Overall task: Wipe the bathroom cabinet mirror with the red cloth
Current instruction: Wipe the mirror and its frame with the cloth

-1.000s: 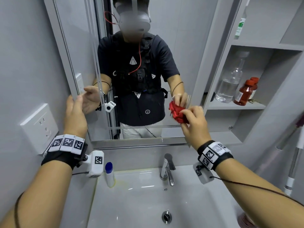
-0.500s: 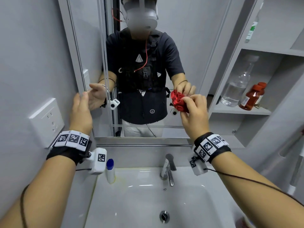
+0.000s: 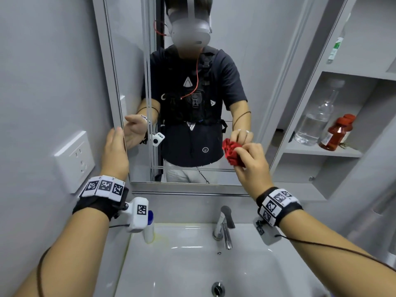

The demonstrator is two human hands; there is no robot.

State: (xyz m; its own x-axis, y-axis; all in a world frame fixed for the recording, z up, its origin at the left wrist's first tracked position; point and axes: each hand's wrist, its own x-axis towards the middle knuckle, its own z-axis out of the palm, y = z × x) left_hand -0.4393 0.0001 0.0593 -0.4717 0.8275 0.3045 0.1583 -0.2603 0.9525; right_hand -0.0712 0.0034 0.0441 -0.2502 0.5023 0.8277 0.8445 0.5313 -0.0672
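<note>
The cabinet mirror (image 3: 246, 61) fills the upper middle of the head view and reflects a person in a dark shirt. My right hand (image 3: 252, 166) grips a bunched red cloth (image 3: 232, 152) and holds it against the glass near the mirror's lower right. My left hand (image 3: 114, 153) rests with straight fingers on the mirror's left edge, thumb side toward the glass.
A white sink (image 3: 192, 264) with a chrome tap (image 3: 224, 227) lies below. A small white bottle with a blue cap (image 3: 149, 228) stands at its left rim. A wall socket (image 3: 75, 161) is left. Open shelves (image 3: 321, 150) on the right hold a clear bottle (image 3: 315, 123) and a red bottle (image 3: 337, 132).
The view has tilted up and leftward, so the mirror sits lower and further right in frame. My right hand keeps the cloth on the glass; my left hand stays on the mirror's edge.
</note>
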